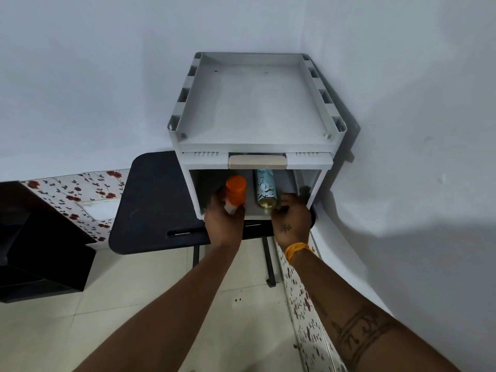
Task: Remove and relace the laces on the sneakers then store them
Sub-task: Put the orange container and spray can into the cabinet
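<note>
Seen from above: a grey plastic cabinet (252,103) in the corner of two white walls, standing on a black table (153,200). Flat tray top with raised, slotted side rims. Beige handle (257,161) at the front edge, just above an open compartment.

Left hand (224,218) at the compartment's mouth, fingers curled round a bottle (235,193) with an orange cap and pale body; gripping it, bottle tilted toward the camera. No writing legible on it.

Right hand (291,217) at the right of the opening, fingers bent inward over something dark at the compartment's lower right; cannot tell whether gripping anything or what that is. Small dark tattoo on the back of the hand, orange thread band (296,251) at the wrist, band-shaped tattoo on the forearm, markings not readable.

Between the two hands, inside the compartment: a can (265,190) lying on its side, pale green with a floral print, gold end facing out. Print too small for any brand or words to be read. Touching neither hand, as far as can be seen.

No sneakers or laces visible; where they are cannot be told.

Below: pale tiled floor, table legs, floral-patterned skirting tiles along both walls, a dark piece of furniture (40,251) at the left edge.
</note>
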Demonstrator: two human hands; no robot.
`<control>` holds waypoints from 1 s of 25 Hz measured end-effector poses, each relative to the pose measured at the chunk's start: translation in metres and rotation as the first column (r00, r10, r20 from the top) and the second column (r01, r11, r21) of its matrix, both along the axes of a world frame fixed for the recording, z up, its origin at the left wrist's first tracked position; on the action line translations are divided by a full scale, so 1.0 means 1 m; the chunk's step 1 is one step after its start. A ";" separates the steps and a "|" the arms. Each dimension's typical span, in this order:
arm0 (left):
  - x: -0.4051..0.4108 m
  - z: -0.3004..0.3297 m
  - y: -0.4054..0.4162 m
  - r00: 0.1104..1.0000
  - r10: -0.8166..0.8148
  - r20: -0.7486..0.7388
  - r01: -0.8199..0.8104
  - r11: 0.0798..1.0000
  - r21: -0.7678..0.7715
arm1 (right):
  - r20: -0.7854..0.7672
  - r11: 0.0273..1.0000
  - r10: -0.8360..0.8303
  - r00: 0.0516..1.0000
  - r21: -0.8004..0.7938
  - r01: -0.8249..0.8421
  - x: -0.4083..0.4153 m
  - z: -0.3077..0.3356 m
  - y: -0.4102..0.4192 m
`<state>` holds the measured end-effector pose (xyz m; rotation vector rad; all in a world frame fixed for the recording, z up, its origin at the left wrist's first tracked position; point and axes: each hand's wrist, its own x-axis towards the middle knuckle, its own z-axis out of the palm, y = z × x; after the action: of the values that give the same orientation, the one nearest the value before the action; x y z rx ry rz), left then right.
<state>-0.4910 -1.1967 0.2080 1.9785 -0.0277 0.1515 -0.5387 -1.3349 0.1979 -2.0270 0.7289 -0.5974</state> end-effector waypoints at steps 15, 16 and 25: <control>0.029 0.175 0.065 0.660 -0.412 0.628 0.011 0.842 0.540 | 0.133 0.773 0.267 0.955 -0.620 -0.130 -0.033 0.161 0.041; 0.040 0.180 0.066 0.705 -0.435 0.561 0.011 0.797 0.604 | 0.065 0.739 0.282 0.957 -0.651 -0.174 -0.028 0.168 0.039; 0.054 0.193 0.065 0.845 -0.438 0.306 0.198 0.789 0.582 | -0.333 0.585 0.312 0.890 -0.670 -0.456 -0.015 0.202 0.032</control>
<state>-0.4371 -1.1319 0.4007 2.4179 -0.7809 0.3838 -0.5534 -1.3033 0.4001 -2.9268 0.0776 -0.4820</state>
